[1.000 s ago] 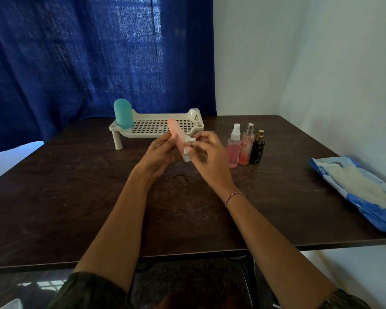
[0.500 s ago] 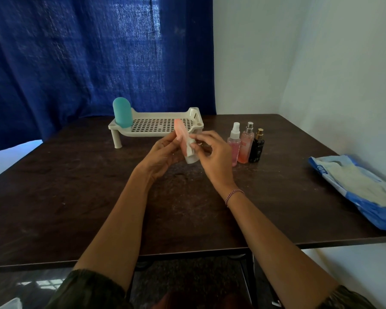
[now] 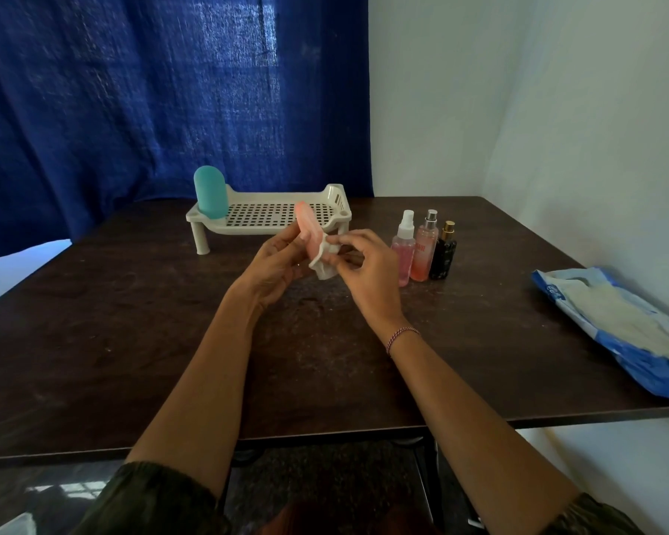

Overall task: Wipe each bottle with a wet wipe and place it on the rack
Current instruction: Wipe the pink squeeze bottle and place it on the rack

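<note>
My left hand [image 3: 277, 264] grips a pink bottle [image 3: 308, 229], tilted with its white cap pointing down. My right hand [image 3: 364, 264] pinches a white wet wipe [image 3: 322, 253] against the bottle's lower part. Behind them stands a white perforated rack [image 3: 275, 216] on short legs, with a teal bottle [image 3: 209, 193] upright at its left end. Three spray bottles stand in a row to the right: a pink one with a white top [image 3: 403, 254], a peach one with a silver top [image 3: 423, 251] and a black one with a gold top [image 3: 443, 254].
The dark table [image 3: 132, 322] carries a blue wet-wipe pack [image 3: 615, 326] near its right edge. A blue curtain [image 3: 151, 90] hangs behind the table and a white wall stands on the right.
The right hand has shifted the wipe along the pink bottle's lower part, and the bottle has tilted slightly in the left hand. Nothing else on the table has moved.
</note>
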Tool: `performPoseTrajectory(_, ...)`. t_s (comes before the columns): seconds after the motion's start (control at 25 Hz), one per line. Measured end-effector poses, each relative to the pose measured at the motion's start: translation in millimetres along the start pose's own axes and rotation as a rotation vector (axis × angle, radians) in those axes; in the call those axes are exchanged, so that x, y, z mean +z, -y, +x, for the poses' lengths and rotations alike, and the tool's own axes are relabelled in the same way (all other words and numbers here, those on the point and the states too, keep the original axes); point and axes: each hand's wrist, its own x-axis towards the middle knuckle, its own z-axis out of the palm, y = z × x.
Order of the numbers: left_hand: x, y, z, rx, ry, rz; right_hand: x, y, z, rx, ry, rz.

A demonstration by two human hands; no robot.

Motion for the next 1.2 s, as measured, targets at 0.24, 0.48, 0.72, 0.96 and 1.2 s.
performPoseTrajectory(0.24,1.7,1.6,0.1,0.008,-0.042,0.031,-1.1,3.2,-1.0,-0.172,0.016,0.003)
performPoseTrajectory(0.48,0.4,2.1,1.3,-0.002,-0.132,0.034,-0.5,2.3,0.1,-0.088,0.074,0.088)
performPoseTrajectory(0.72,-0.1,2.8,-0.5,-0.053,-0.004,-0.007,-2.3,-0.5,2.3,-0.012,0.012,0.058)
performPoseTrajectory(0.96,-1.7,2.0,-1.1,-0.051,0.047,0.036,-4.2,0.9,3.7,-0.035,-0.023,0.011)
performPoseTrajectory(1.2,-2.1,3.3,-1.0,-0.093,0.162,0.157,-7.5,-3.7,4.1,-0.025,-0.078,-0.041)
